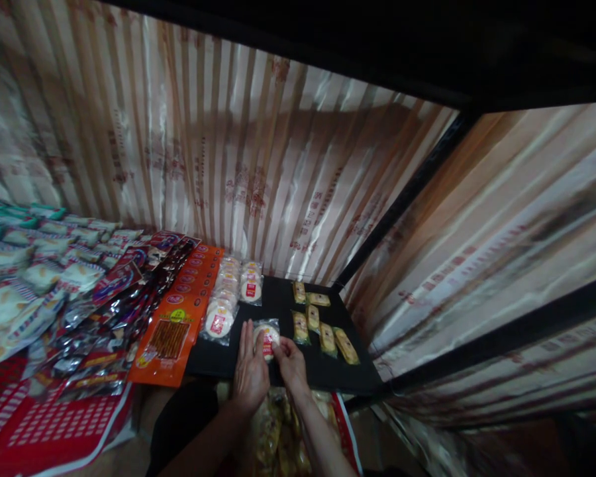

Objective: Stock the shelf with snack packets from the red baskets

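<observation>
Both my hands meet on one clear packet holding a round white cake with a red label (pixel 267 335), low on a black shelf (pixel 278 301). My left hand (pixel 249 371) lies flat against the packet's left side. My right hand (pixel 289 361) pinches its right edge. A row of like round-cake packets (pixel 224 301) runs back just left of my hands. Small yellow wrapped snacks (pixel 322 324) lie in a loose group to the right.
Orange snack bags (pixel 176 324) and dark glossy packets (pixel 129 291) cover the shelf to the left, with white and teal packets (pixel 24 265) beyond. Striped sheeting (pixel 258 172) forms the back and right walls. A bag of yellowish packets (pixel 273 430) sits below my wrists.
</observation>
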Available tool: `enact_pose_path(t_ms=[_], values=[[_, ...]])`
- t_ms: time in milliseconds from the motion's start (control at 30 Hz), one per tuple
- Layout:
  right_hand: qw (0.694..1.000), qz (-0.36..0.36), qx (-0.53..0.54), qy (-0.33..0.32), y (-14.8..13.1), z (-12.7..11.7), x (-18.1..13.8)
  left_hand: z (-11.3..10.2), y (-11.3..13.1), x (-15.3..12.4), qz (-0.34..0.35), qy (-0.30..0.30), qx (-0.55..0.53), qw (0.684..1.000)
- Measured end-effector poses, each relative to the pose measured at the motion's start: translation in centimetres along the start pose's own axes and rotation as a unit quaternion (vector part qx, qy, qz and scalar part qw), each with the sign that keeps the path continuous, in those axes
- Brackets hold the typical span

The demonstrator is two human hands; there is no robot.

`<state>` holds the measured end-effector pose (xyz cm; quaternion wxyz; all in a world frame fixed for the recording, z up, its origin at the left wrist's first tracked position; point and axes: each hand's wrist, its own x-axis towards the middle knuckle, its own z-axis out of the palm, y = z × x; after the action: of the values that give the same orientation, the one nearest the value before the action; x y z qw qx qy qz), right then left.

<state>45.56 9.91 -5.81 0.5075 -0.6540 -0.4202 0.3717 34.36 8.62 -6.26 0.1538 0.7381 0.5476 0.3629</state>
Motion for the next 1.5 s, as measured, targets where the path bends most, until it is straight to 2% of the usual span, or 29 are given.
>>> enact_pose_path(t_ms=[100,267,367,600,800,967,1300,1400,1500], values=[[1.000,-0.012,-0.010,0.007,0.1,0.9,1.2,0.2,0.1,0.8,-0.004,-0.025,0.002,1.000],[0.999,-0.031,-0.012,0.013,-0.3,2.5,3.5,0.4,0.1,2.6,-0.052,-0.069,0.014,0.996],[0.998,-0.043,-0.048,0.021,-0.7,3.3,5.0,1.0,-0.4,3.7,-0.055,-0.088,0.017,0.994],[0.992,-0.014,-0.125,0.031,-1.9,4.8,7.7,2.9,-2.0,4.7,-0.059,-0.045,0.021,0.997],[0.974,0.009,-0.226,0.019,-3.6,5.6,8.2,2.2,-1.8,5.9,-0.085,-0.074,0.027,0.993],[0.953,0.027,-0.303,0.014,-4.3,5.9,8.2,2.4,-2.0,6.4,-0.082,-0.063,0.034,0.994],[0.926,0.048,-0.374,0.017,-4.7,6.3,8.7,4.5,-3.0,6.7,-0.065,0.002,0.059,0.996],[0.930,0.046,-0.365,0.018,-4.6,6.3,8.8,4.6,-3.1,6.8,-0.066,0.003,0.067,0.996],[0.946,0.016,-0.321,0.033,-4.0,6.2,8.6,4.2,-3.1,6.8,-0.061,-0.006,0.065,0.996]])
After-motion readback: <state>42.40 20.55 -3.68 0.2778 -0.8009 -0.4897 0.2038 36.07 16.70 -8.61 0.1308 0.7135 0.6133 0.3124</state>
